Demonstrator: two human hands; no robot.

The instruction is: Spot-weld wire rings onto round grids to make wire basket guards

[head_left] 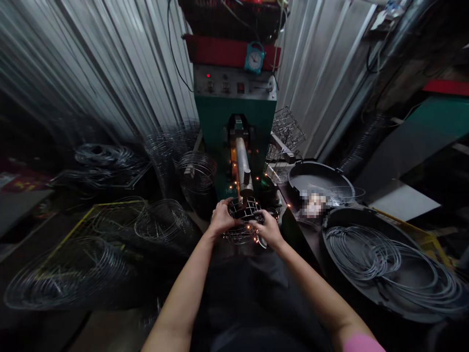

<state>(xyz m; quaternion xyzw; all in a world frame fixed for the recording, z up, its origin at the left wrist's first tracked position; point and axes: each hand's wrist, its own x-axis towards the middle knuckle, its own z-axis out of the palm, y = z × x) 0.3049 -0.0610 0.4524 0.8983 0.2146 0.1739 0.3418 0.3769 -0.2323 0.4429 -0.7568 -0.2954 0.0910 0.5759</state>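
Note:
A small round wire basket [243, 215] sits under the metal welding arm [242, 166] of a green machine [234, 112]. Orange sparks fly around the basket. My left hand [221, 216] grips the basket's left side. My right hand [268, 228] grips its right side. Both forearms reach forward from the bottom of the view. The basket's lower part is partly hidden by my hands.
Stacks of wire baskets and rings [163, 220] lie at the left. A large dark pan with loose wire rings [388, 259] stands at the right, another pan [318, 178] behind it. Corrugated metal walls [110, 63] close in the back. A clock [255, 58] hangs on the machine.

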